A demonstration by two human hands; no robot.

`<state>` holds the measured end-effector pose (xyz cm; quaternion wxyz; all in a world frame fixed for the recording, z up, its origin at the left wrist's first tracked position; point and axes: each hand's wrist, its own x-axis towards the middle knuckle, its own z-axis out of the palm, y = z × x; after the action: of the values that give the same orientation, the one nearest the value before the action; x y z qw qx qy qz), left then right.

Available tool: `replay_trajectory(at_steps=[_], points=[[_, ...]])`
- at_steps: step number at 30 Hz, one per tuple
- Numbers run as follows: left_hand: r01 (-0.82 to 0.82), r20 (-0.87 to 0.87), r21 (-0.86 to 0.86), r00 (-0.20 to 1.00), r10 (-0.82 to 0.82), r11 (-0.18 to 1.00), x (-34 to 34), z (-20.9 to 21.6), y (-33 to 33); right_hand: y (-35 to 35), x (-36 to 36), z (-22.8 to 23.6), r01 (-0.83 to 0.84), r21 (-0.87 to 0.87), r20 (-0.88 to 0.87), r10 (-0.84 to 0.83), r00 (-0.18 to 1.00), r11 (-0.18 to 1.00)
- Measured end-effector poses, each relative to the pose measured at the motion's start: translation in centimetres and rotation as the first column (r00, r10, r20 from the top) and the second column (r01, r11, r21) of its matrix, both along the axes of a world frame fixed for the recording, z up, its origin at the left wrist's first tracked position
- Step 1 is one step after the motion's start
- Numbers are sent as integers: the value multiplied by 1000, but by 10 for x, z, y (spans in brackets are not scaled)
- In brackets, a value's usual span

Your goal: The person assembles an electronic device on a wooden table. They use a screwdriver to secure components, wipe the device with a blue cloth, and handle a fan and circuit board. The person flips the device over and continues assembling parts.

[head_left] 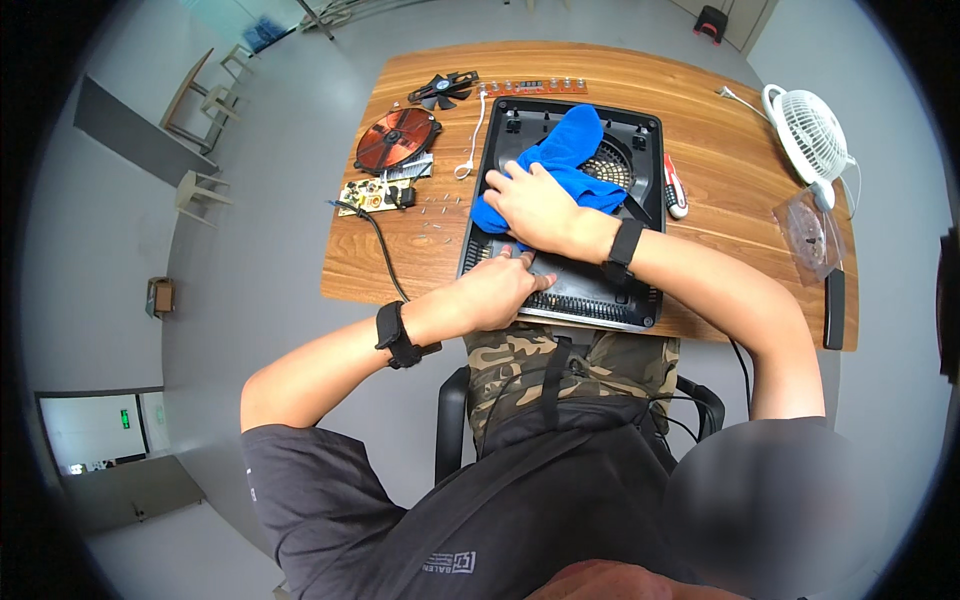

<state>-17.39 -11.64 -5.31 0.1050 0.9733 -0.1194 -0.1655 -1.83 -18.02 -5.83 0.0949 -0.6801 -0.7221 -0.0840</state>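
On the wooden table before me lies an opened black appliance housing [600, 275], its hollow inside facing up. A round fan grille [607, 168] shows in its far right part, partly covered by a crumpled blue cloth [575, 140]. My right hand [540, 205] presses on this cloth over the housing's left middle, fingers curled onto the fabric. Nearer to me, my left hand [500, 290] rests on the housing's near left part, with fingers spread against the inside and nothing held in them. Both wrists wear black bands.
Left of the housing lie a copper-red coil disc [393, 140], a circuit board [370, 197] with a black cord and several small screws [437, 210]. A black fan blade [445, 90] and a narrow board [535, 87] lie beyond. Rightward are a red-and-white tool [676, 190] and white fan [808, 135].
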Motion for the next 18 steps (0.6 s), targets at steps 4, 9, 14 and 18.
replay_trajectory(at_steps=[4,9,14,18], points=[[16,26,-33,1000,-16,999,-1,0,2,-13,5,-10,-113,-6,34,113,993,994],[-73,-43,-134,997,68,988,-1,3,1,-20,9,4,-213,-198,-87,199,976,957],[-47,24,-89,998,50,995,-2,-6,0,-16,26,35,-204,-415,-338,58,939,887],[-43,42,-74,998,46,996,-3,-6,0,3,10,14,-21,-61,-355,-2,935,998]])
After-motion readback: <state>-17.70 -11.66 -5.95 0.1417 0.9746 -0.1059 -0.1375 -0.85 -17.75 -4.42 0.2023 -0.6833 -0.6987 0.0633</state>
